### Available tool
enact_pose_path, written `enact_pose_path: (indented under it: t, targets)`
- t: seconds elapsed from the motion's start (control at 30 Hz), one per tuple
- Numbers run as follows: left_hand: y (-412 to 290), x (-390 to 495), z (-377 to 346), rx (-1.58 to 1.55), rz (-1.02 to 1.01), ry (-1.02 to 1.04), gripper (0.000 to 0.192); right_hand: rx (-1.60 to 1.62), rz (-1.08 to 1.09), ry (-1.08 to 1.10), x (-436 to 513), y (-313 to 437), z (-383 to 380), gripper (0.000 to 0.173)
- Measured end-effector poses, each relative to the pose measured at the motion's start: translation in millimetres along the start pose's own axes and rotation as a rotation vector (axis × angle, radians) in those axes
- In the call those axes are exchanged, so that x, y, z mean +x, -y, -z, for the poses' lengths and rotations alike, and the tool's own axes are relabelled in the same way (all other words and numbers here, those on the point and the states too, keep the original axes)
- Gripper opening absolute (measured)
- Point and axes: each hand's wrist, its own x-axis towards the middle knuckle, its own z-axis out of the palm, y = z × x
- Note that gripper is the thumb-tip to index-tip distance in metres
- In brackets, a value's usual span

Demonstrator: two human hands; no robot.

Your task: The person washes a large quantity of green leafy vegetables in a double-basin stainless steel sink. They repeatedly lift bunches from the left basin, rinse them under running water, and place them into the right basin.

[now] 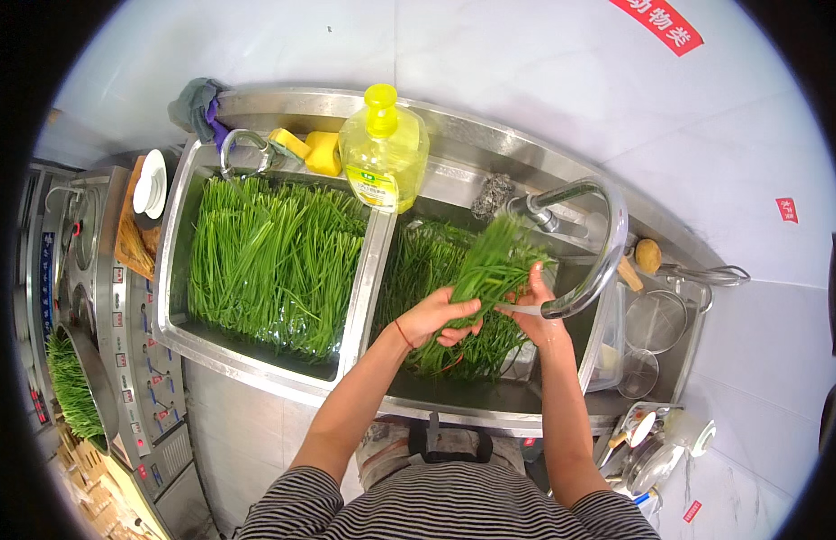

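Note:
My left hand [438,316] grips a bunch of long green Chinese chives [489,260] above the middle sink basin [452,398]. Beside it, my right hand [538,307] is spread with the fingers apart, next to the lower part of the bunch; whether it touches the leaves is hard to tell. Water runs from the curved chrome faucet [610,256] onto the right hand and the chives. More loose chives [425,270] lie in water below the hands. The left basin [178,297] is filled with chives [276,270] lying lengthwise in water.
A yellow soap pump bottle [384,155] stands on the divider's back end, near yellow sponges [323,152] and a steel scourer [492,194]. Another faucet [246,138] arches over the left basin. Wire strainers [656,320] sit right. A metal bowl of chives [97,391] is far left.

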Motion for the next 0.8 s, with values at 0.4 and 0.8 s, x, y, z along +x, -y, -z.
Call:
enact_pose_path:
  t: [0.4, 0.8]
  targets:
    - [72, 14, 37, -0.024, 0.309, -0.326, 0.044, -1.227, -0.084, -0.382, -61, -85, 125, 0.063]
    - [35, -28, -4, 0.008, 0.209, -0.417, 0.029, -0.677, -0.047, -0.358, -41, -62, 75, 0.073]
